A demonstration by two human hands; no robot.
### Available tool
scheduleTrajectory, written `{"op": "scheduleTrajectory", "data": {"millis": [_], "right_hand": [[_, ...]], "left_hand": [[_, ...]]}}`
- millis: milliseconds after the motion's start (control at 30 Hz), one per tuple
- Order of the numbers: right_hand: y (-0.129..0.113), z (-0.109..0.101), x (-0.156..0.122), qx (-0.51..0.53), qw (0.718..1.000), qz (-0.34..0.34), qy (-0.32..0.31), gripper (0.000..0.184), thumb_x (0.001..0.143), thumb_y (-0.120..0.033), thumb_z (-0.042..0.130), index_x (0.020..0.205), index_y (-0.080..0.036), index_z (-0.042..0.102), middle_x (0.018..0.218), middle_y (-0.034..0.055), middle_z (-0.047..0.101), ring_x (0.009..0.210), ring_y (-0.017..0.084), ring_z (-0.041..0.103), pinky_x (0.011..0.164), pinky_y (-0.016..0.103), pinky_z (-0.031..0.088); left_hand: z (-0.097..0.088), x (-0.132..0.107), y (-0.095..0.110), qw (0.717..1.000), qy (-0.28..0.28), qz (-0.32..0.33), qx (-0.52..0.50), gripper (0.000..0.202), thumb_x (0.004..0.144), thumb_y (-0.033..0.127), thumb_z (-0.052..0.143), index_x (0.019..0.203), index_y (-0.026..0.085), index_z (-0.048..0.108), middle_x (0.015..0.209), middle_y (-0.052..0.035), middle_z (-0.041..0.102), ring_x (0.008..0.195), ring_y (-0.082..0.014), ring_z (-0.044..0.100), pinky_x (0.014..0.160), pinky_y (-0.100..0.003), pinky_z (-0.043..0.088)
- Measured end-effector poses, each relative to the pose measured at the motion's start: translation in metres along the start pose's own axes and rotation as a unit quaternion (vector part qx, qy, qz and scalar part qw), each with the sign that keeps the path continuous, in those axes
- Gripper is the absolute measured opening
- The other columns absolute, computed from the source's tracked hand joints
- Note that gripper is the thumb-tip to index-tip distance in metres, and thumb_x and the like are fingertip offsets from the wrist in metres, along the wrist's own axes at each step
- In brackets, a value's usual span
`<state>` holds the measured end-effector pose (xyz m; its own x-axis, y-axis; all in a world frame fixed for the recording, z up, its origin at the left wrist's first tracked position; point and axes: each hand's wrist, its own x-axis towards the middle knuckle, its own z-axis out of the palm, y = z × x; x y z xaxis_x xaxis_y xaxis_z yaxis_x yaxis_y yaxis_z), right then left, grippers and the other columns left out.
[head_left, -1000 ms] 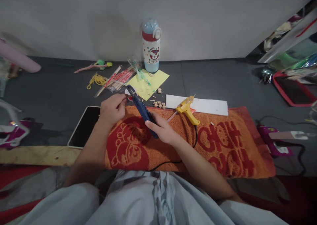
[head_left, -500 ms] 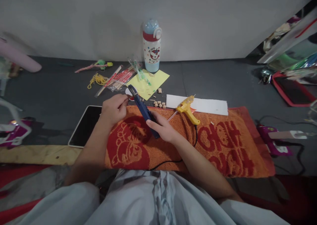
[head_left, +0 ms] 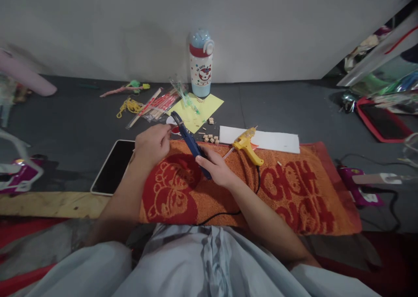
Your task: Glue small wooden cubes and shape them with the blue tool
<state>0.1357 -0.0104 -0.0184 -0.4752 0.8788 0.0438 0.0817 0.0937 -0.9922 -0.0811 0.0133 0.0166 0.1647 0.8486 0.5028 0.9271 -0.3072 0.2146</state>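
My right hand point(head_left: 217, 168) is closed round the handles of blue pliers point(head_left: 188, 139), which point up and to the left over an orange towel point(head_left: 294, 192). My left hand point(head_left: 152, 144) is closed in a pinch right at the pliers' jaws; what it pinches is too small to make out. Small wooden bits point(head_left: 209, 137) lie just beyond the towel's far edge. A yellow glue gun point(head_left: 246, 143) rests on the towel to the right of my right hand.
A white foam strip point(head_left: 277, 140) lies behind the glue gun. A yellow paper sheet point(head_left: 200, 109), packets of sticks point(head_left: 156, 103) and a blue and white bottle point(head_left: 200, 66) stand near the wall. A dark tablet point(head_left: 114, 166) lies left of the towel, a wooden board point(head_left: 48, 203) below it.
Both hands with the pliers have barely shifted, slightly to the right in the picture. Nothing was taken up or let go.
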Motion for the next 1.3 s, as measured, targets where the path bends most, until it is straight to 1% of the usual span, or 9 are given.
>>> {"op": "scheduleTrajectory", "data": {"millis": [100,167,300,400,467,567,700,1133,1300], "right_hand": [[0.001,0.002,0.002,0.037,0.999,0.014,0.032,0.046,0.088,-0.05,0.048,0.119,-0.017,0.054,0.1,0.0075,0.063,0.096,0.022,0.058,0.084,0.035,0.048],[0.003,0.003,0.004,0.057,0.997,0.016,0.047,0.047,0.088,-0.054,0.048,0.118,-0.018,0.054,0.096,0.0063,0.063,0.091,0.02,0.058,0.08,0.034,0.049],[0.009,0.005,0.006,0.075,0.996,-0.009,0.043,0.055,0.087,-0.059,0.046,0.122,-0.018,0.053,0.097,0.0067,0.062,0.088,0.02,0.059,0.08,0.034,0.05],[0.014,0.007,0.008,0.068,0.996,-0.023,0.044,0.059,0.087,-0.06,0.046,0.129,-0.018,0.051,0.103,0.0083,0.064,0.099,0.022,0.058,0.086,0.036,0.049],[0.016,0.008,0.009,0.065,0.996,-0.029,0.05,0.06,0.088,-0.059,0.047,0.132,-0.018,0.049,0.105,0.0087,0.064,0.104,0.023,0.058,0.09,0.038,0.049],[0.016,0.009,0.009,0.067,0.996,-0.047,0.041,0.06,0.088,-0.058,0.046,0.131,-0.017,0.05,0.108,0.0094,0.064,0.108,0.025,0.057,0.093,0.04,0.048],[0.015,0.011,0.01,0.047,0.996,-0.065,0.028,0.058,0.089,-0.059,0.045,0.129,-0.018,0.052,0.111,0.0094,0.064,0.112,0.025,0.055,0.095,0.041,0.048],[0.019,0.012,0.011,0.03,0.997,-0.071,0.014,0.056,0.091,-0.057,0.043,0.128,-0.017,0.05,0.131,0.0127,0.057,0.122,0.027,0.053,0.104,0.045,0.042],[0.017,0.011,0.01,0.018,0.997,-0.075,0.016,0.056,0.091,-0.057,0.043,0.128,-0.016,0.051,0.131,0.0131,0.058,0.121,0.026,0.054,0.106,0.044,0.04]], "left_hand": [[0.001,-0.003,0.011,0.998,0.063,-0.018,-0.01,0.027,0.086,0.032,0.051,0.107,0.019,0.062,0.112,-0.0125,0.065,0.111,-0.0273,0.057,0.099,-0.043,0.039],[0.003,-0.006,0.019,0.995,0.074,-0.024,-0.058,0.025,0.086,0.034,0.053,0.104,0.019,0.061,0.11,-0.0127,0.064,0.111,-0.0272,0.056,0.102,-0.043,0.037],[0.012,-0.012,0.033,0.976,-0.054,-0.052,-0.206,0.029,0.088,0.041,0.049,0.103,0.018,0.061,0.101,-0.0093,0.067,0.096,-0.0234,0.061,0.088,-0.037,0.046],[0.023,-0.015,0.043,0.922,-0.129,-0.096,-0.353,0.039,0.088,0.048,0.049,0.111,0.017,0.059,0.107,-0.0089,0.066,0.102,-0.024,0.061,0.09,-0.036,0.046],[0.028,-0.017,0.049,0.871,-0.139,-0.141,-0.449,0.047,0.083,0.053,0.056,0.113,0.017,0.058,0.11,-0.0085,0.066,0.104,-0.024,0.06,0.091,-0.036,0.047],[0.031,-0.017,0.058,0.798,-0.147,-0.189,-0.553,0.055,0.078,0.056,0.063,0.116,0.018,0.055,0.109,-0.0078,0.065,0.091,-0.0198,0.061,0.083,-0.033,0.05],[0.031,-0.016,0.064,0.744,-0.146,-0.208,-0.618,0.056,0.075,0.053,0.068,0.117,0.019,0.052,0.114,-0.0083,0.064,0.078,-0.0147,0.061,0.071,-0.029,0.051],[0.04,-0.021,0.062,0.761,-0.1,-0.235,-0.596,0.052,0.072,0.05,0.072,0.106,0.017,0.05,0.103,-0.008,0.068,0.079,-0.0161,0.064,0.063,-0.027,0.05],[0.041,-0.023,0.063,0.772,-0.084,-0.224,-0.589,0.049,0.074,0.05,0.07,0.106,0.017,0.051,0.105,-0.0088,0.067,0.094,-0.0199,0.064,0.077,-0.031,0.052]]}}
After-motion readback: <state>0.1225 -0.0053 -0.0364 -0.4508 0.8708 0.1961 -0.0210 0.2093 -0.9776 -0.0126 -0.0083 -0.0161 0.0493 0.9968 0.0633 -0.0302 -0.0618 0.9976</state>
